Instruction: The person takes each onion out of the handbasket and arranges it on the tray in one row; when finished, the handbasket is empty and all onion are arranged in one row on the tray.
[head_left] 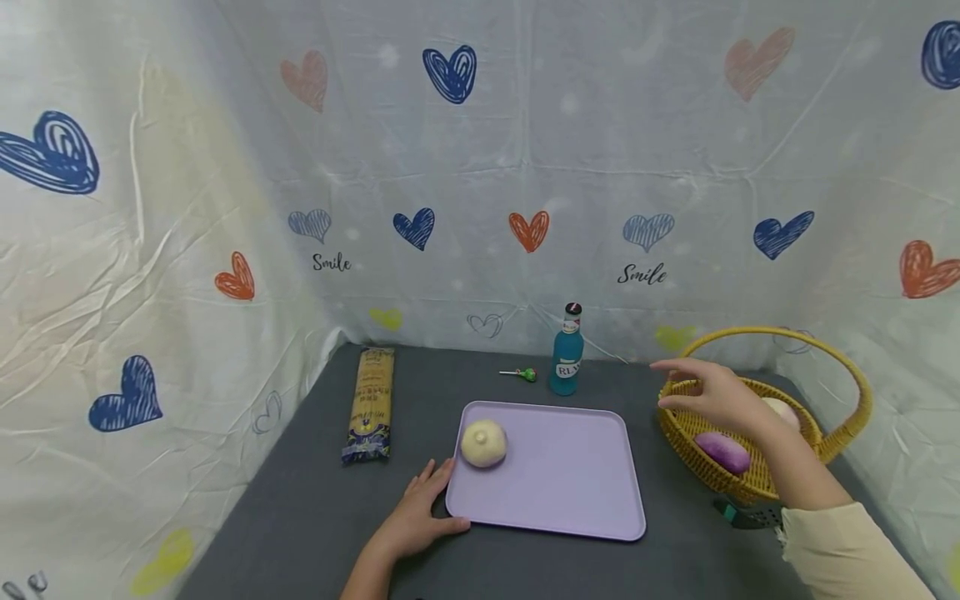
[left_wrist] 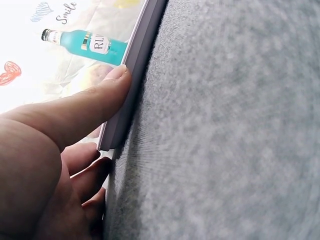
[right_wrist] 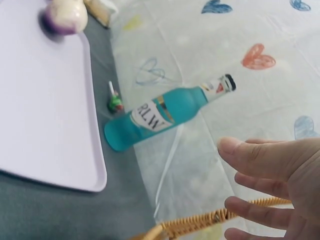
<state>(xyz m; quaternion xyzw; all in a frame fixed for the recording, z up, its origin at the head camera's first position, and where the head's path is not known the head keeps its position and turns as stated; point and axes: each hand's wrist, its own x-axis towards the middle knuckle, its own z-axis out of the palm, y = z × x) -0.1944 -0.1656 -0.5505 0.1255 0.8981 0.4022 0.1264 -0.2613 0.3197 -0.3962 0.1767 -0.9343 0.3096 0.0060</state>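
Observation:
My left hand rests at the near left corner of a lilac tray, fingers spread along its left side. In the left wrist view the thumb presses the tray's rim. A turnip, pale on top and purple below in the right wrist view, sits on the tray's left part. My right hand hovers over the left rim of a yellow woven basket, fingers apart and holding nothing. Inside the basket lie a purple, elongated vegetable and a whitish round thing, partly hidden by the forearm.
Behind the tray stands a blue bottle with a lollipop lying to its left. A yellow packet of noodles lies on the grey table's left part. The basket's tall handle arches up on the right. A heart-printed curtain encloses the table.

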